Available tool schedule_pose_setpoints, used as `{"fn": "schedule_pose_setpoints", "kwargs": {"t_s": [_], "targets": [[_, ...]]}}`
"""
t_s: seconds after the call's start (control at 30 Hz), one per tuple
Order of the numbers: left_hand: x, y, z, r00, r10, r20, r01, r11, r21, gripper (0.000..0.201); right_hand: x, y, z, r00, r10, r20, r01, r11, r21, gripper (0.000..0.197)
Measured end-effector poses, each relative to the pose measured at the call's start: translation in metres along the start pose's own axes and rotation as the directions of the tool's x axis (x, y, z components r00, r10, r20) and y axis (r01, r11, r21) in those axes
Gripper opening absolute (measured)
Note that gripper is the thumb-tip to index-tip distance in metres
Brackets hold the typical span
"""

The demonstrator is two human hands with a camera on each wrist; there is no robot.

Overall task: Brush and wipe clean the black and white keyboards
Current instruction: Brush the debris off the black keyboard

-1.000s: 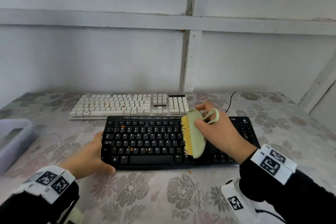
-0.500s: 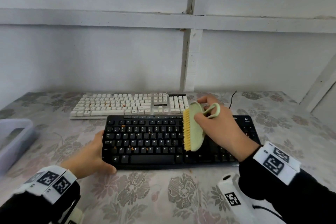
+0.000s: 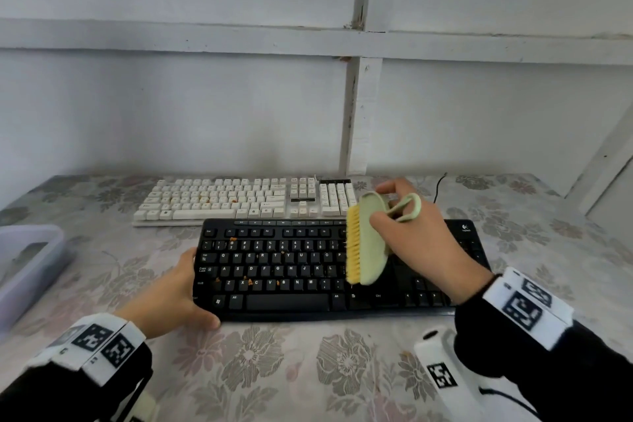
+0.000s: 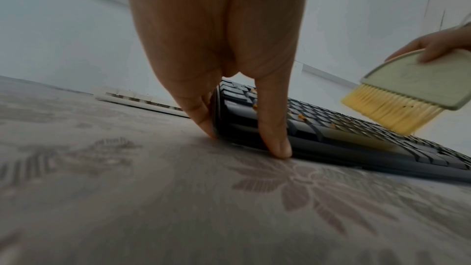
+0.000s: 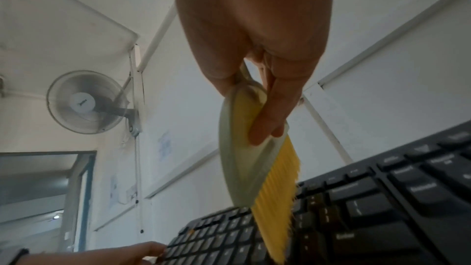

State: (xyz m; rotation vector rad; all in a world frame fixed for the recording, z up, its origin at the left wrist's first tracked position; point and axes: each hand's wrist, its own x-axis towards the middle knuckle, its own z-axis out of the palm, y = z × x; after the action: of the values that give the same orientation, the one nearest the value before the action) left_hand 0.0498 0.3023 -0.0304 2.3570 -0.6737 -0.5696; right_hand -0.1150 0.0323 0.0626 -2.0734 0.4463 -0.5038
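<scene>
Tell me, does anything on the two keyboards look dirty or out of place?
Yes, orange crumbs lie scattered on the keys of the black keyboard, mostly left of the brush, and a few sit on the white keyboard behind it. Nothing looks broken.

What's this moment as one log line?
step: brushing black keyboard | right hand: holds brush | left hand: steadies its edge | crumbs: left of brush

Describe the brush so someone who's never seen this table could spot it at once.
On the floral-cloth table, find the black keyboard nearest the person, in front of the white keyboard. The right hand holds the brush over its right-centre keys. It is the only pale green thing there, with yellow bristles pointing left and a loop handle.
</scene>
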Motion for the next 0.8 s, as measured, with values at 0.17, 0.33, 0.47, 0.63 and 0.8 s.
{"fn": "schedule_pose_setpoints", "kwargs": {"t_s": [0.17,0.33,0.47,0.63,0.8], "targets": [[-0.001,0.001,-0.001,1.000,-0.010,0.011,0.010,1.000,-0.005,0.108,-0.010,0.012,0.016,0.985,0.041,0.167,-0.028,0.996,-0.083,0.015],[-0.001,0.002,0.000,1.000,-0.009,0.019,0.010,1.000,-0.019,0.109,-0.030,0.009,0.008,0.963,0.091,0.253,-0.067,0.992,-0.103,0.010],[-0.002,0.002,0.000,1.000,-0.002,0.018,0.003,1.000,-0.014,0.111,-0.019,-0.005,-0.003,0.993,0.029,0.117,-0.026,0.999,-0.024,0.012],[-0.002,0.004,0.000,1.000,0.006,0.014,-0.006,1.000,-0.011,0.110,0.008,-0.006,0.004,1.000,0.000,0.015,0.000,1.000,-0.011,0.023],[-0.003,0.004,0.000,1.000,-0.001,0.015,0.002,1.000,-0.014,0.110,-0.002,0.006,0.027,0.991,-0.002,0.132,0.006,0.999,-0.036,0.019]]}}
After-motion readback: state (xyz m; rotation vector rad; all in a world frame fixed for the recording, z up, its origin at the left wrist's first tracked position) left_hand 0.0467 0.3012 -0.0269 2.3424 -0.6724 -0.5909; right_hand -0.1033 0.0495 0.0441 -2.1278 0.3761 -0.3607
